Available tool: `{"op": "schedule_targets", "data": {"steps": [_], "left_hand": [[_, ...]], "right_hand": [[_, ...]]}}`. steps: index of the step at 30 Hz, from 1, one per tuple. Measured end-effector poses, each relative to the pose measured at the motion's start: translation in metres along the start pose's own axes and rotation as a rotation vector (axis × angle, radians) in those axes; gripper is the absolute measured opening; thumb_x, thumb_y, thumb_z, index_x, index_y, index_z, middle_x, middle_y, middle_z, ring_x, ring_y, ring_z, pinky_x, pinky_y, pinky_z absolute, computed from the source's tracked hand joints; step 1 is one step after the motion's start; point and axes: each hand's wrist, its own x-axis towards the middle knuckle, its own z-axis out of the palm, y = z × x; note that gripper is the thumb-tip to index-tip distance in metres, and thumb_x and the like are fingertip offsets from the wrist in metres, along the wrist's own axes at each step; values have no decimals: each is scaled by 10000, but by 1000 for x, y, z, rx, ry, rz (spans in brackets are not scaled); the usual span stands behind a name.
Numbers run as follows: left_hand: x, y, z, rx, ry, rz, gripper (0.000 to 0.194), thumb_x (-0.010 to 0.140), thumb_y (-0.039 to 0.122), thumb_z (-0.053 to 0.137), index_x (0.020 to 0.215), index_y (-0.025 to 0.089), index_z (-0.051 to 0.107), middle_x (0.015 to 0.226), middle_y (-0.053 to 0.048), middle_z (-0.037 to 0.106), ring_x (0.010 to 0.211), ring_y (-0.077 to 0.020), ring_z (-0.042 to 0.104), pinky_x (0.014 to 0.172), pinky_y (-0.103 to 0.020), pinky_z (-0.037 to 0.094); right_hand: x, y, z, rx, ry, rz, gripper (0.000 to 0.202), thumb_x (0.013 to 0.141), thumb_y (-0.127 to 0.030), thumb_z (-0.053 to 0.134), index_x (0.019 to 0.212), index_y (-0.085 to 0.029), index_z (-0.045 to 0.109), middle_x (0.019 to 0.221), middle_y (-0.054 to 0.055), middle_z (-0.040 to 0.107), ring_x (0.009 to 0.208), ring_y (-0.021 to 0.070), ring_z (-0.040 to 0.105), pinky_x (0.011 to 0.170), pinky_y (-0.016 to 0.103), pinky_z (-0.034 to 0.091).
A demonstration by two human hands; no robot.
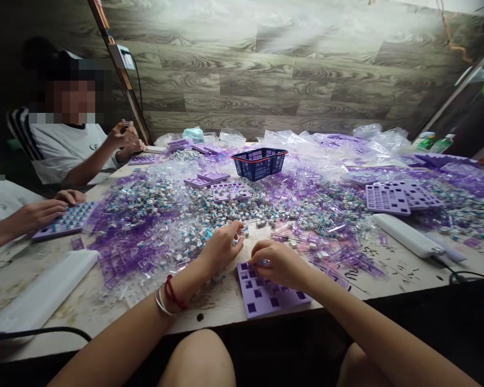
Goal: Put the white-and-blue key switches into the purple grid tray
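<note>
A purple tray with rows of square holes lies at the table's front edge. Over its upper part is my right hand, its fingers pinched round a small clear piece. My left hand hovers just left of and beyond the tray, at the edge of a heap of small white and blue switches. Its thumb and fingers are curled together, and whatever lies between them is too small to make out. A red cord and silver bangles circle the left wrist.
A dark blue basket stands behind the heap. White bars with cables lie to the right and left. Purple trays rest at the right. Two people sit at the left, one with hands on a filled tray.
</note>
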Motion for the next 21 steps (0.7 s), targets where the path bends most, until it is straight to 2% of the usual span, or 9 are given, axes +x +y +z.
{"op": "schedule_targets", "data": {"steps": [6, 9, 14, 21], "left_hand": [[1, 1, -1, 8, -7, -13, 156, 846, 126, 542, 984, 159, 478, 830, -22, 565, 772, -181, 572, 719, -293, 423], [1, 2, -1, 14, -17, -10, 155, 850, 138, 546, 988, 160, 478, 831, -25, 575, 777, -186, 576, 723, -296, 427], [1, 0, 0, 7, -19, -9, 165, 854, 147, 545, 1004, 165, 478, 823, -24, 588, 763, -183, 588, 722, -294, 439], [0, 1, 0, -10, 23, -21, 304, 857, 159, 544, 1142, 165, 438, 854, -26, 612, 770, -187, 603, 728, -300, 454]], "right_hand": [[1, 1, -3, -24, 3, -5, 188, 741, -66, 666, 842, -199, 754, 839, 42, 726, 789, 172, 658, 777, 274, 487], [2, 1, -4, -40, -1, -20, 174, 746, -72, 674, 835, -198, 754, 860, 43, 729, 792, 171, 662, 767, 269, 488], [1, 0, -4, -121, -26, -131, 164, 807, -83, 627, 827, -192, 748, 877, 56, 724, 810, 166, 652, 741, 254, 480], [2, -7, -5, -238, -57, -161, 198, 814, -56, 597, 807, -183, 749, 860, 61, 718, 820, 183, 637, 773, 284, 468]]}}
